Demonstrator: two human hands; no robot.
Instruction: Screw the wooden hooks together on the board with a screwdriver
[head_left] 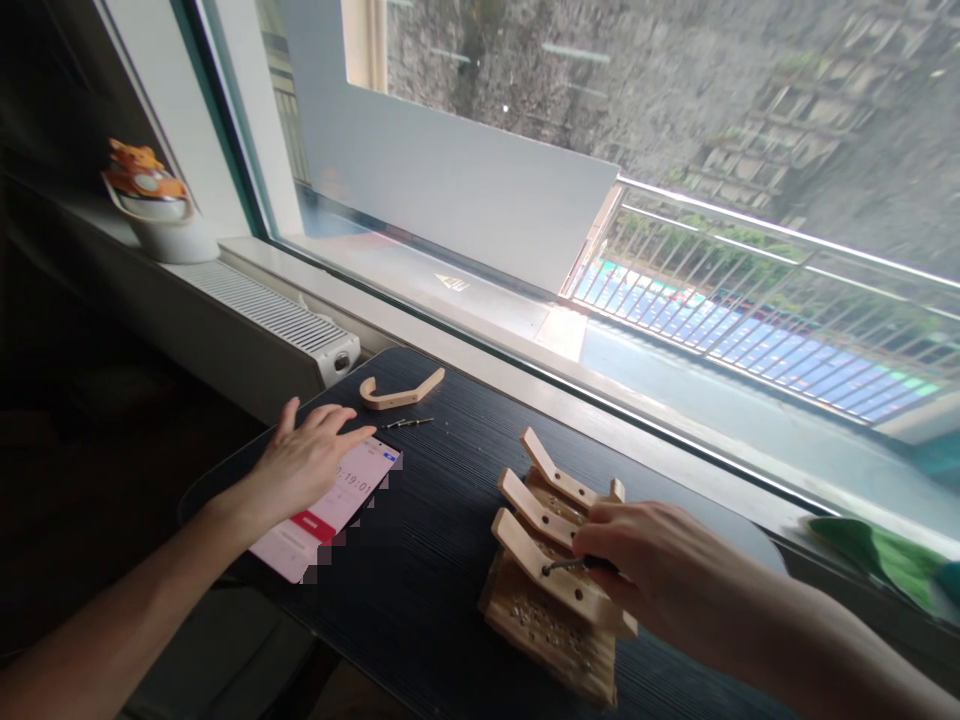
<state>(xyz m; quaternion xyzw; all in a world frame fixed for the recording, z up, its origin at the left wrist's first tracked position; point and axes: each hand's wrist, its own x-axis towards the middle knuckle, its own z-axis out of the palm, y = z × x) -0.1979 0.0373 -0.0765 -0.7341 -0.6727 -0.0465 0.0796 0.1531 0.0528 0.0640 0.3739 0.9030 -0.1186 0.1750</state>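
My right hand (634, 550) is closed round the dark handle of a screwdriver (566, 565). The tool's thin grey shaft reaches a hole in the nearest wooden hook (517, 545). Behind that hook stand a middle wooden hook (529, 505) and a far one (551, 465), all on a wooden board (547, 640) dotted with many small holes. With its fingers stretched out, my left hand (307, 460) hovers at or over a phone (352, 500) showing a timer; contact is unclear. Just past the fingertips lie several screws (405, 423). A loose wooden hook (401, 395) rests beyond them.
Everything lies on a dark table (427, 540) set against a window sill (465, 365). A white radiator (277, 310) runs along the left wall, with a white pot-like object (169, 225) bearing an orange figure on it. Something green (870, 550) sits at the right.
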